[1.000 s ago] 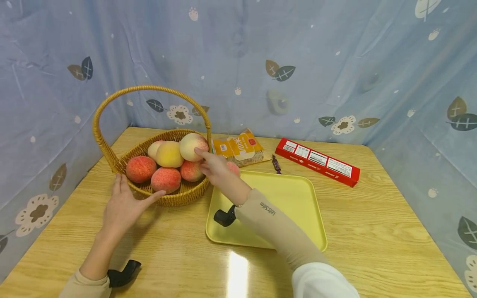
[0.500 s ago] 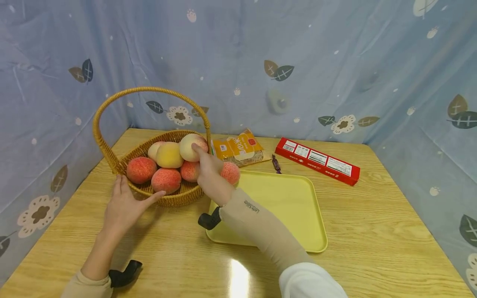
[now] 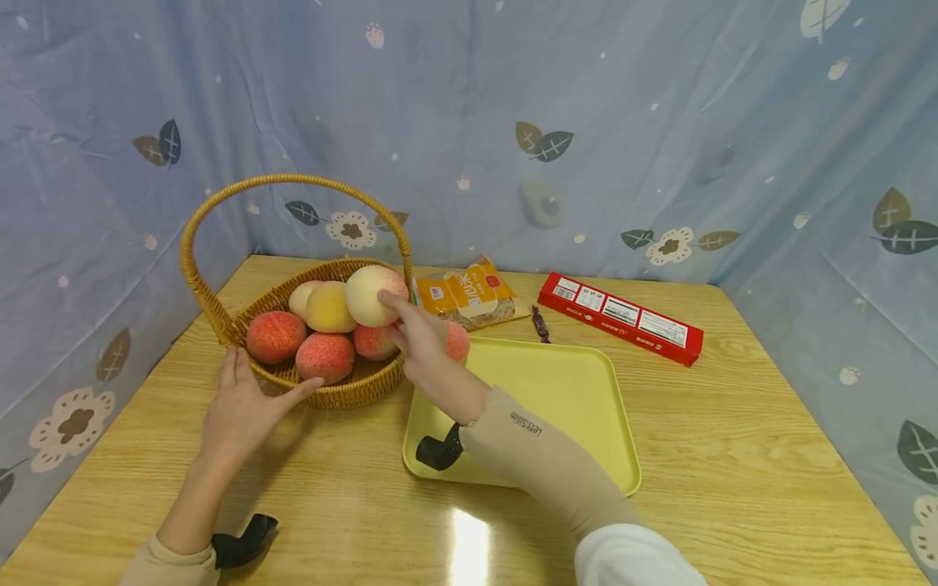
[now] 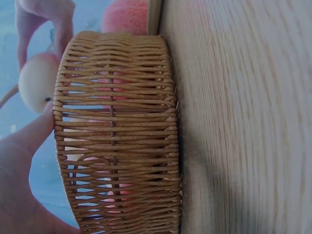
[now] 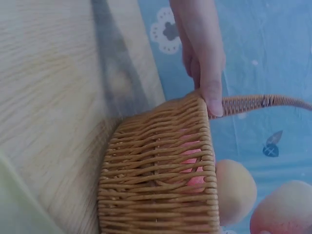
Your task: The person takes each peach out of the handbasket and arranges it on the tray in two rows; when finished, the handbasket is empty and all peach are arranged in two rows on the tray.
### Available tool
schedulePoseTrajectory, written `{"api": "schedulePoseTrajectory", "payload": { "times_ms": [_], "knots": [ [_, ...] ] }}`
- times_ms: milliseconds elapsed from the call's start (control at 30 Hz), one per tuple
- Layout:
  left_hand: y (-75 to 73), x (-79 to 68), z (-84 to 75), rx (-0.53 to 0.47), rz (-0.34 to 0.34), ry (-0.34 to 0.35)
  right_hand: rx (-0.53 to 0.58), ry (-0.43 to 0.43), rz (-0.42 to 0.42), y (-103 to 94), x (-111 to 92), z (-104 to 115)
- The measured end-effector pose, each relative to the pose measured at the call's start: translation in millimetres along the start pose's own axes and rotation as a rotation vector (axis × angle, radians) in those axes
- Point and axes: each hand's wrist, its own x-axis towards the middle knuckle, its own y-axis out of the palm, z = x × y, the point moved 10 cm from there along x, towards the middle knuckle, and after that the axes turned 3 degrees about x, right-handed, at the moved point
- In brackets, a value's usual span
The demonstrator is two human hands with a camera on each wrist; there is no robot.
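Observation:
A pale peach (image 3: 375, 296) is held by my right hand (image 3: 421, 334), its thumb pressed on the near side; the fingers beneath are partly hidden. It sits above the right part of a wicker basket (image 3: 352, 395) with a tall handle. Inside lie a yellow peach (image 3: 330, 307), another pale one (image 3: 300, 299) behind it, and several red peaches (image 3: 275, 337). My left hand (image 3: 240, 411) rests on the basket's near-left rim, thumb and fingers spread wide. In the left wrist view the held peach (image 4: 36, 83) shows beyond the rim.
Right of the basket lies a yellow tray (image 3: 545, 407), with a red peach (image 3: 458, 342) at its far-left corner, partly behind my right hand. Behind are an orange food packet (image 3: 472, 295), a purple-wrapped candy (image 3: 540, 325) and a long red box (image 3: 621, 317). Patterned curtains enclose the table.
The pale peach has risen slightly and shifted a little left, looking larger now. My right wrist swung left, then back right. The left hand stays on the rim.

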Motion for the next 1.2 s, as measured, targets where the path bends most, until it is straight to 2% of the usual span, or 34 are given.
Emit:
{"api": "schedulePoseTrajectory", "payload": {
  "times_ms": [100,233,433,533,633,900,1100,1200],
  "knots": [
    [0.5,0.2,1.2,0.006,0.004,-0.007,-0.01,0.025,0.061,-1.9,-4,2],
    [1.0,0.7,2.0,0.014,0.001,-0.011,-0.018,0.058,0.084,-13.2,-7,9],
    [1.3,0.5,1.2,0.007,0.004,-0.01,0.014,0.1,0.05,-43.4,-11,24],
    [1.8,-0.1,1.7,0.009,0.011,-0.011,0.042,0.096,0.071,-58.5,-9,33],
    [2.4,-0.5,1.9,0.011,0.013,-0.008,0.013,0.092,0.088,-75.6,-8,43],
    [3.5,-0.3,0.6,0.019,0.017,-0.008,-0.183,0.054,0.087,-124.4,-5,72],
    [2.0,-0.4,0.4,0.017,0.013,-0.002,-0.485,-0.024,0.088,-148.3,8,86],
    [2.2,0.2,0.4,0.019,0.016,0.0,-0.619,-0.055,0.048,-158.1,17,91]
  ]
}}
